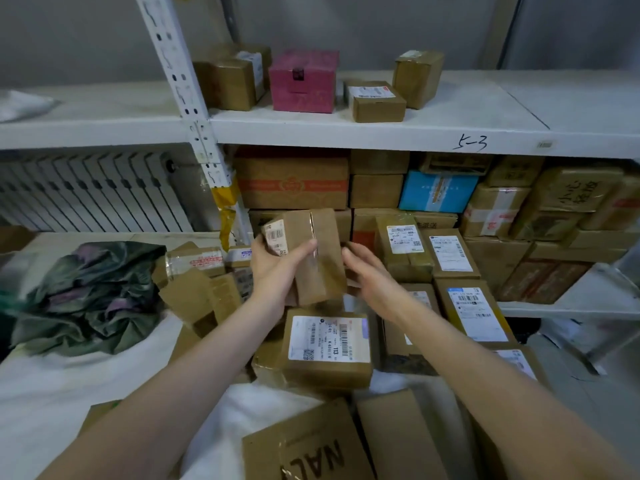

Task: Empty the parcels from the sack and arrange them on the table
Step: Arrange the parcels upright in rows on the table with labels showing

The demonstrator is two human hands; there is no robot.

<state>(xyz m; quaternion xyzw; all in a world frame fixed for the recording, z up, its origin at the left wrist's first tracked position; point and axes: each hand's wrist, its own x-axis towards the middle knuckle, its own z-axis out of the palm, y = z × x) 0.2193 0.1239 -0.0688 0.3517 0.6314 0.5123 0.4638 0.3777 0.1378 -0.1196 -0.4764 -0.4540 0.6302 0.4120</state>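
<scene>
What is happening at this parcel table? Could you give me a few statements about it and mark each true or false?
1. The left hand grips a brown parcel. True.
2. The right hand holds scissors. False: it holds nothing, and its fingers are stretched out beside the brown parcel.
3. A pink box stands on the upper shelf. True.
4. The blue box lies on the table in front of the hands. False: it sits in the stack of boxes under the upper shelf.
5. The dark crumpled bag lies to the right of the hands. False: it lies to their left.
</scene>
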